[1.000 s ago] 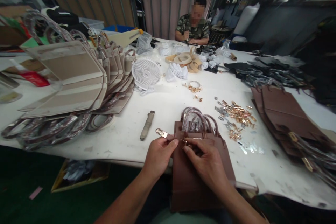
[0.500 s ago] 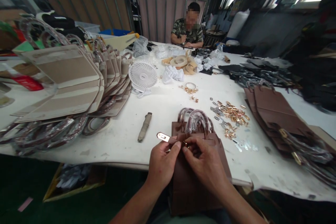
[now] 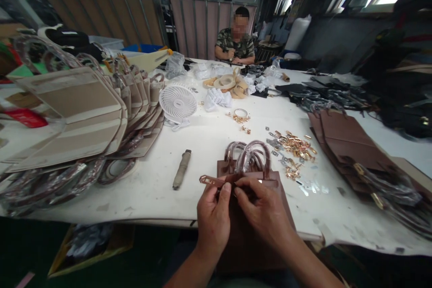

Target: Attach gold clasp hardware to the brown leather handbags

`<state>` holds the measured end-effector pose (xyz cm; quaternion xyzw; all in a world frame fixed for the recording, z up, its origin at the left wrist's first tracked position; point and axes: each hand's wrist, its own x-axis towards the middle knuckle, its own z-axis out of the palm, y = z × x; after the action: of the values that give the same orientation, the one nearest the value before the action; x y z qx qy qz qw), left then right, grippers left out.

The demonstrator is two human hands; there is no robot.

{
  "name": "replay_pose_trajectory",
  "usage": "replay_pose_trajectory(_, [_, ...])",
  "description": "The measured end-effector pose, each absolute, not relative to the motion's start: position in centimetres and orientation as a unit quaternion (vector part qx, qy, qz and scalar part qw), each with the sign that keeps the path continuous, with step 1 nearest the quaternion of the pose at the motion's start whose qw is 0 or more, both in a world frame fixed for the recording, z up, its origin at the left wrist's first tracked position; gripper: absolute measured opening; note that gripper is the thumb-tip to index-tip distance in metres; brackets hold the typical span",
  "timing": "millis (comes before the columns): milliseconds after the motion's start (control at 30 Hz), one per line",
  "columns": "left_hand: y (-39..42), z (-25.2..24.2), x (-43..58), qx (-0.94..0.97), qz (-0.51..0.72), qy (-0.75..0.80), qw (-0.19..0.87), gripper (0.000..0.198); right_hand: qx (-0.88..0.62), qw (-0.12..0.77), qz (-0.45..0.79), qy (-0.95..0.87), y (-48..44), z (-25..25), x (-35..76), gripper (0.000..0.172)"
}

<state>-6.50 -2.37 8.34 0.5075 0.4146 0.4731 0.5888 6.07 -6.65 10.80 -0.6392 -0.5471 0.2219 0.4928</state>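
Note:
A brown handbag (image 3: 248, 245) stands upright against the table's front edge, its plastic-wrapped handles (image 3: 254, 155) pointing away from me. Between thumb and fingers, my left hand (image 3: 213, 213) pinches a brown leather strap (image 3: 209, 181) at the upper front of the bag. The strap's free end, with metal on it, sticks out to the left. My right hand (image 3: 262, 204) is closed beside it, thumb and index fingertips together close to the left thumb. What those right fingertips hold is mostly hidden.
Gold clasps and small plates (image 3: 297, 146) lie right of the bag. A wrapped tool (image 3: 182, 168) rests to its left. Beige bag bodies (image 3: 91, 117) pile up at left, brown bags (image 3: 351, 139) at right. A white fan (image 3: 177, 102) and a seated co-worker (image 3: 234, 42) are farther back.
The strap's end has turned, so its bright metal face no longer faces me. My left hand has rolled slightly more upright. The whole view has shifted a little.

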Motion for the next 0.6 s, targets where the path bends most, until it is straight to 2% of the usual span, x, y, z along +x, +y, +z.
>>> replay_pose_trajectory(233, [-2.3, 8.4, -5.8, 0.569, 0.488, 0.418, 0.513, 0.023, -0.640, 0.442, 0.230, -0.585, -5.8, 11.8, 7.3, 0.013])
replay_pose_trajectory(367, [-1.9, 8.5, -5.8, 0.595, 0.499, 0.404, 0.483, 0.022, -0.634, 0.512, 0.261, -0.518, -5.5, 11.1, 7.2, 0.011])
replay_pose_trajectory(467, [-1.5, 8.4, -6.0, 0.570, 0.478, 0.422, 0.518, 0.029, -0.606, 0.564, 0.300, -0.473, -5.2, 10.1, 7.2, 0.016])
replay_pose_trajectory(600, [-0.5, 7.7, -6.2, 0.531, 0.437, 0.449, 0.570, 0.041, -0.548, 0.605, 0.371, -0.442, -4.3, 8.7, 7.6, 0.008])
